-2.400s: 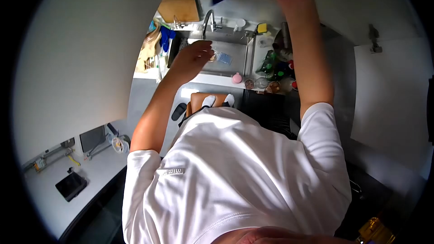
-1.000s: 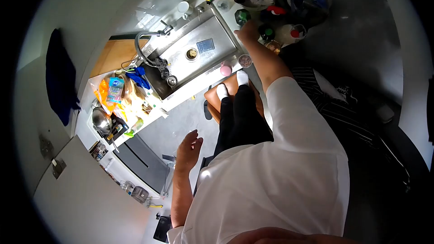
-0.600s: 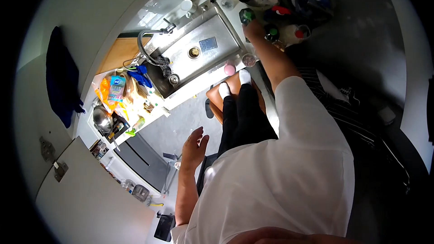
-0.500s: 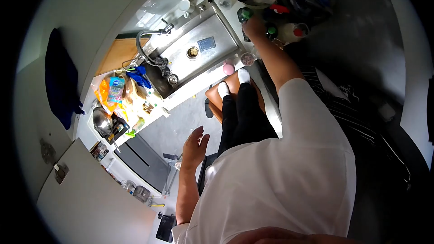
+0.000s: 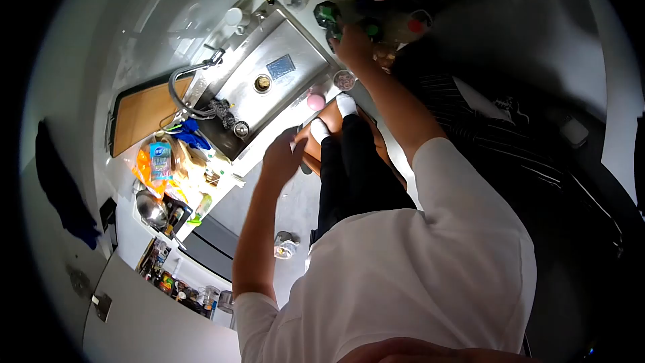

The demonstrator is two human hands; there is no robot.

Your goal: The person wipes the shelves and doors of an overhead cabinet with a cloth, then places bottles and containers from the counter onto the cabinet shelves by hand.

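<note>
My right hand (image 5: 352, 42) is at the upper middle, with its fingers around the side of a green bottle (image 5: 327, 15) beside the sink. Its fingertips are partly dark against the bottle. My left hand (image 5: 282, 156) hangs in the air over the front of the counter, left of my feet, with thumb and fingers apart and nothing in it. A pink round object (image 5: 316, 101) and a clear jar (image 5: 344, 80) stand on the counter edge between the hands. Another bottle with a green cap (image 5: 371, 28) is right behind my right hand.
A metal sink (image 5: 295, 37) holds a blue sponge (image 5: 281, 66). My feet are on a brown stool (image 5: 331, 118). Left are a cutting board (image 5: 148, 117), packets (image 5: 160, 160) and a metal bowl (image 5: 151, 210). A dark blue cloth (image 5: 64, 188) hangs at far left, above a cabinet door (image 5: 154, 316).
The view has swung, shifting the sink and bottles left. My left hand has risen toward the counter edge. My right hand has moved in from beside the green bottle and stays at it.
</note>
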